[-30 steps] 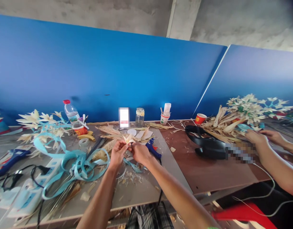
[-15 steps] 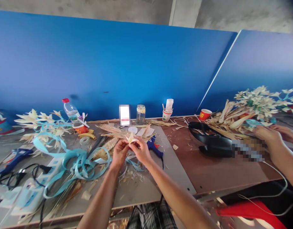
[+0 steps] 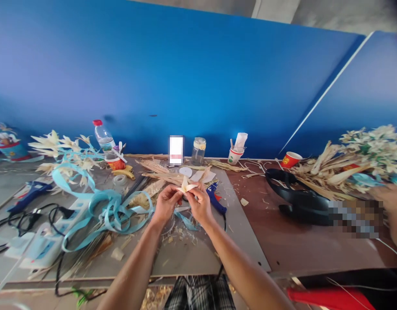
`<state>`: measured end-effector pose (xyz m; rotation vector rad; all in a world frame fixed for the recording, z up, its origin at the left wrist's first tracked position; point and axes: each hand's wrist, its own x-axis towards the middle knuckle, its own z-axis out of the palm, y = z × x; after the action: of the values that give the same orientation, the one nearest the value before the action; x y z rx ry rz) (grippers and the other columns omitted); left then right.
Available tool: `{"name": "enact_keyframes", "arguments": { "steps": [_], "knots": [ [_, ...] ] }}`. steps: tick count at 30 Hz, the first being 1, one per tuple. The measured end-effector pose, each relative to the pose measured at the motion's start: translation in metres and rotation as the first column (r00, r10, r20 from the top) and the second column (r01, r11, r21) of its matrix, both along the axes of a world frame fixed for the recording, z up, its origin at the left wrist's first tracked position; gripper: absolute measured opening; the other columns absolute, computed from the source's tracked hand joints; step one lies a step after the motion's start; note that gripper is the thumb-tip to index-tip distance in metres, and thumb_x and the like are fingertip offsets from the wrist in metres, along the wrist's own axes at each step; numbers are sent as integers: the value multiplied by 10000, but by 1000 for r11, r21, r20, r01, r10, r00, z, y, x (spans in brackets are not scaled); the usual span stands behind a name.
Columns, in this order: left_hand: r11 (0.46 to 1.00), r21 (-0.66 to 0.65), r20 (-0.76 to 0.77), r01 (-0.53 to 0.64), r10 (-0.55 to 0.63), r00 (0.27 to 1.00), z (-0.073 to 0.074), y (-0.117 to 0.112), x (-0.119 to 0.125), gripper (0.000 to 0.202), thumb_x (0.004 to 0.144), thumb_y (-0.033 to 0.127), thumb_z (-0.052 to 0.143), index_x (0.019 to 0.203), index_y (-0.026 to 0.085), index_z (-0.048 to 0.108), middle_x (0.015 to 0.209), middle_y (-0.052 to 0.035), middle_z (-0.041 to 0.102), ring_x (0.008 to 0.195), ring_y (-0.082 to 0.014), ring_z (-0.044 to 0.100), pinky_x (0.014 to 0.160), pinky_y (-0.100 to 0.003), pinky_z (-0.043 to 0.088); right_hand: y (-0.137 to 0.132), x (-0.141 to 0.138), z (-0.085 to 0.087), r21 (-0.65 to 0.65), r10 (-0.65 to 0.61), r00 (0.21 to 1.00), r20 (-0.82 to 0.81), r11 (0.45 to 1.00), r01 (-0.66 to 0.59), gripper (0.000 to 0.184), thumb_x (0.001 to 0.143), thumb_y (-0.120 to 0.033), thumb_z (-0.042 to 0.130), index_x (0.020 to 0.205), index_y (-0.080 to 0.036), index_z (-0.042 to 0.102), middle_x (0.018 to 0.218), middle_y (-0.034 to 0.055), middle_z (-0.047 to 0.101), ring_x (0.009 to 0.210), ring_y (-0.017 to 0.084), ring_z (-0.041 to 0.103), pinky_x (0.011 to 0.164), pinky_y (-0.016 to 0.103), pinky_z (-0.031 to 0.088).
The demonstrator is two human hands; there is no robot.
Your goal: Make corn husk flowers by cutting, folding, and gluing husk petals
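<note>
Between both hands, above the littered table, is a small cream husk flower (image 3: 185, 186) with pointed petals. My left hand (image 3: 167, 202) pinches its left side between thumb and fingertips. My right hand (image 3: 200, 201) grips the right side in the same way, close to the other hand. Fingers hide the flower's base. Just right of my right hand lies a blue glue gun (image 3: 216, 199). Left of my left hand, loops of light blue ribbon (image 3: 109, 211) spread over the table, and pale dried husks (image 3: 151, 191) lie behind the hands.
A white power strip (image 3: 46, 254), cables and a second blue glue gun (image 3: 30, 196) are at the left. Behind stand a plastic bottle (image 3: 104, 137), a clear jar (image 3: 198, 153) and paper cups (image 3: 236, 155). A co-worker's hand (image 3: 394, 202) is at the far right, near a black visor-like object (image 3: 301, 200).
The view has shifted left and tipped slightly, so things appear further right. Both hands still hold the flower, its petals now spread wider to the sides. The co-worker's hand has moved.
</note>
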<state>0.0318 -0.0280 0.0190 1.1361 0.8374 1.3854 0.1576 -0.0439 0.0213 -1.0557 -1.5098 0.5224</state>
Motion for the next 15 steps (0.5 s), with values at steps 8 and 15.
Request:
{"name": "enact_keyframes", "arguments": {
  "steps": [8, 15],
  "knots": [
    [995, -72, 83, 64, -58, 995, 6, -1, 2, 327, 543, 278, 802, 711, 163, 546, 585, 45, 586, 469, -64, 481, 455, -188, 391, 0, -1, -5, 11, -17, 999, 37, 1000, 17, 188, 851, -282, 496, 742, -203, 628, 888, 66, 560, 857, 170, 552, 768, 282, 462],
    [997, -30, 107, 71, -67, 992, 4, -1, 2, 288, 557, 262, 799, 707, 160, 576, 611, 37, 605, 499, -72, 511, 489, -199, 420, 1, 0, -5, -13, -7, 1000, 11, 1000, 7, 183, 831, -287, 510, 692, -199, 591, 861, 65, 566, 843, 171, 553, 762, 284, 457]
  ]
}}
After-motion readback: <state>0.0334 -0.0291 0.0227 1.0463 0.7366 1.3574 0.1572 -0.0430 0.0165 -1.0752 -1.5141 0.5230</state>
